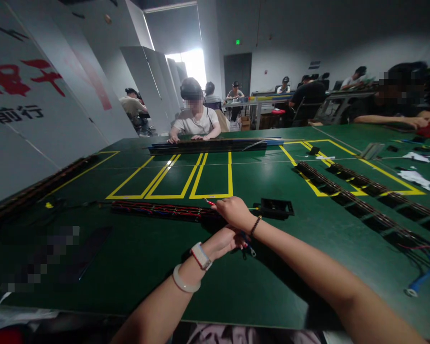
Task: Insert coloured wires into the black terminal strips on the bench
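Note:
My right hand (232, 211) is closed above a long black strip (157, 209) with red and blue wires laid along it. From its fingers sticks a thin red piece with a pale tip (210, 202); its kind is too small to tell. Crossing under my right wrist, my left hand (229, 241) is curled, its fingers partly hidden. A blue cable end with a metal ring terminal (252, 251) pokes out beside those fingers, seemingly in their grip. A black rectangular frame (277, 208) adjoins the strip's right end, with a yellow-green wire leading to it.
Two long black strips (358, 203) lie at the right, near a blue cable with a ring lug (412, 292). A dark flat slab (88, 251) lies at left. Across the green table (215, 177), marked with yellow tape, a person (197, 119) handles a long dark strip (215, 147).

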{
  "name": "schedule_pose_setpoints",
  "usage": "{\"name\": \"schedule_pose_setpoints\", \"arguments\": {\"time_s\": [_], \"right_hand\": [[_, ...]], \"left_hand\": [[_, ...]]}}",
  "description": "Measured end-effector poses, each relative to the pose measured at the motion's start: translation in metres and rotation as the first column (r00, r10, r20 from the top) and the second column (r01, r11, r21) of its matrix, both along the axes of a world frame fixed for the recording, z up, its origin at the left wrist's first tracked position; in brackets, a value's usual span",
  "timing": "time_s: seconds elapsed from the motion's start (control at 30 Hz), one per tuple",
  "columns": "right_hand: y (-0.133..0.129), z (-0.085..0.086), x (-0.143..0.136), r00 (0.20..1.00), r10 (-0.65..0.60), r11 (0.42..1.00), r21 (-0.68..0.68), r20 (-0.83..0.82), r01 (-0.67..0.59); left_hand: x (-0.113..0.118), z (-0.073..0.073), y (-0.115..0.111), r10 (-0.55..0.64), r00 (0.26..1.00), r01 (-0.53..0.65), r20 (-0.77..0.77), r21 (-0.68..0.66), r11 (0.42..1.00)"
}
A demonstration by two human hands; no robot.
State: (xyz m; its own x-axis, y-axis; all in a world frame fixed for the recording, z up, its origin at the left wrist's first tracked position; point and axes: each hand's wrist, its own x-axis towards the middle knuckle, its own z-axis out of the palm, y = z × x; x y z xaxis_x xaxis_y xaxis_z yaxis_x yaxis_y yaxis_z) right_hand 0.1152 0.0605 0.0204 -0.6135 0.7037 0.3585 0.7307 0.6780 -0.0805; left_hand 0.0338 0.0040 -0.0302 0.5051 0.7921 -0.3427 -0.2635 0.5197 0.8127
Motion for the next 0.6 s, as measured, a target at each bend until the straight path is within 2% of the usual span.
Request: {"name": "schedule_pose_setpoints", "arguments": {"time_s": [0.07, 0.17, 0.3, 0.4, 0.47, 0.6], "right_hand": [[-0.001, 0.001, -0.008, 1.000, 0.006, 1.000, 0.029, 0.029, -0.007], [-0.003, -0.003, 0.000, 0.998, 0.057, 0.997, 0.052, -0.011, -0.056], [-0.008, -0.016, 0.039, 0.979, 0.179, 0.975, 0.154, -0.101, -0.162], [-0.011, -0.027, 0.073, 0.977, 0.208, 0.960, 0.202, -0.045, -0.195], [-0.012, -0.032, 0.091, 0.980, 0.197, 0.960, 0.201, 0.005, -0.194], [-0.009, -0.036, 0.112, 0.995, 0.096, 0.973, 0.213, -0.009, -0.092]], "left_hand": [[0.000, 0.001, 0.000, 0.005, 1.000, -0.005, -0.005, -0.005, 1.000], [0.000, 0.004, -0.001, -0.009, 1.000, 0.009, 0.012, 0.008, 1.000], [0.000, 0.008, -0.003, -0.011, 1.000, 0.011, 0.022, -0.006, 1.000], [-0.003, 0.009, -0.005, -0.009, 1.000, 0.010, 0.019, -0.011, 1.000], [-0.004, 0.010, -0.005, -0.028, 0.999, 0.028, 0.020, 0.001, 1.000], [-0.005, 0.012, -0.006, -0.046, 0.999, 0.045, 0.005, 0.018, 0.999]]}}
